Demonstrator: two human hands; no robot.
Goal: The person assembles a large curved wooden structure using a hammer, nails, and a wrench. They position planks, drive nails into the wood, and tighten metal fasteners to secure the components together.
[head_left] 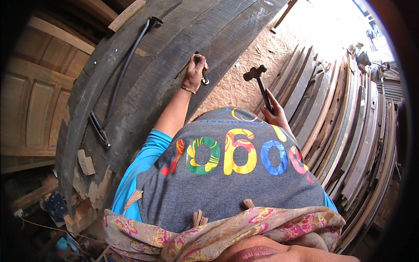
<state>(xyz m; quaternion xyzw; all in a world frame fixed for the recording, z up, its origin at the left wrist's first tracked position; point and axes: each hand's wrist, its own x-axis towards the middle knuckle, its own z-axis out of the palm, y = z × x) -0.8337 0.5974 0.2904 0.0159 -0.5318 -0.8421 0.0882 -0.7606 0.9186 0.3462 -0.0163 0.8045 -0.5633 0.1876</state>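
My left hand (195,72) is closed in a fist over the dark wooden boards (170,50), near their right edge. From under it shows a short metal tool with a bright curved end (205,80); the fingers hide the rest, so its kind is unclear. My right hand (276,112) is wrapped round the handle of a hammer (257,75), held head up beyond the boards' edge. To the left of my left hand, a long dark pry bar (123,72) with a hooked end lies on the boards. A pair of pincers (100,131) rests closer to me.
Long planks (336,109) stand stacked in rows on the right. Sandy ground (244,81) lies between them and the boards. A panelled wooden door (37,102) stands at the left. A small wood block (86,162) sits near the boards' near left end.
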